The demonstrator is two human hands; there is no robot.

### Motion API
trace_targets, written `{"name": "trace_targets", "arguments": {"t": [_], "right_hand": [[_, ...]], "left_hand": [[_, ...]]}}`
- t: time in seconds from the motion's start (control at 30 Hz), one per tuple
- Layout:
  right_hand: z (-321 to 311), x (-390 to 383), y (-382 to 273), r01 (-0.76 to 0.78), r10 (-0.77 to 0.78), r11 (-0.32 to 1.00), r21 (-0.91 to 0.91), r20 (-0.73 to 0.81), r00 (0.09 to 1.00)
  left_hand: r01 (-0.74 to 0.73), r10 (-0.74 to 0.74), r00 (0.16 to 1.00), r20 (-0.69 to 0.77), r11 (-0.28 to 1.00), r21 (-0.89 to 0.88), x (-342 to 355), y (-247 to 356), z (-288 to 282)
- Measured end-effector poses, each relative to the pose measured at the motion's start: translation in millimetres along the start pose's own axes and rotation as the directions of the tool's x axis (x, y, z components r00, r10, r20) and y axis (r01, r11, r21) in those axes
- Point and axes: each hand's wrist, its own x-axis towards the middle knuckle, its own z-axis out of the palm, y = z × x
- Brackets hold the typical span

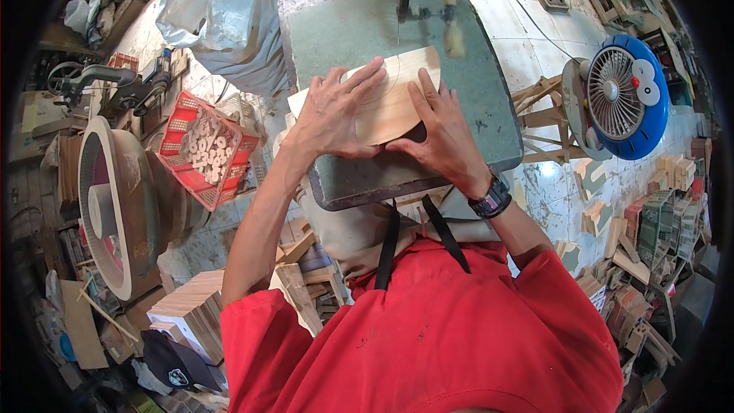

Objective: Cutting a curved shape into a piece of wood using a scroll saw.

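A pale wooden board (390,107) with a curved pencil line lies flat on the green-grey saw table (459,115). My left hand (336,115) grips its left side, fingers spread over the top and thumb at the near edge. My right hand (446,134) holds the right side, its thumb close to the left thumb and its fingers along the curved edge. Just beyond the board's far edge stands a thin saw blade (398,30), below a blurred guide assembly (424,11). The undersides of the board and fingertips are hidden.
A blue cartoon-shaped fan (628,99) stands to the right. On the left are a red basket (243,160) of small wooden pieces, a large round machine (115,206) and a plastic-covered bundle (222,23). Stacked boards (187,310) sit low left; wood offcuts (596,218) lie right.
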Motion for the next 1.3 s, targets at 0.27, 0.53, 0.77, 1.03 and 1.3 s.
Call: {"name": "trace_targets", "arguments": {"t": [0.27, 0.53, 0.77, 1.03, 1.3], "right_hand": [[3.6, 2.1, 12.3, 0.033, -0.033, 0.999, 0.004, -0.026, 0.999], [2.4, 1.9, 26.8, 0.107, -0.107, 0.994, -0.027, 0.000, 0.994], [-7.5, 5.8, 27.3, 0.040, -0.043, 0.998, 0.045, 0.065, 0.997], [-8.0, 6.4, 32.8, 0.080, -0.082, 0.996, 0.034, 0.091, 0.992], [-11.1, 9.6, 40.0, 0.119, -0.125, 0.991, 0.062, 0.093, 0.988]], "left_hand": [[-0.117, 0.116, 0.987, 0.107, 0.993, -0.002, 0.8, -6.8, -13.7], [-0.085, 0.092, 0.992, 0.086, 0.993, -0.081, 4.1, -3.5, -13.7], [-0.041, 0.044, 0.998, 0.053, 0.997, -0.063, 2.9, 1.3, -10.3], [-0.029, 0.031, 0.999, 0.031, 0.998, -0.055, 3.3, 3.7, -8.1], [-0.010, 0.011, 1.000, 0.015, 0.997, -0.073, 4.0, 7.1, -7.3]]}}
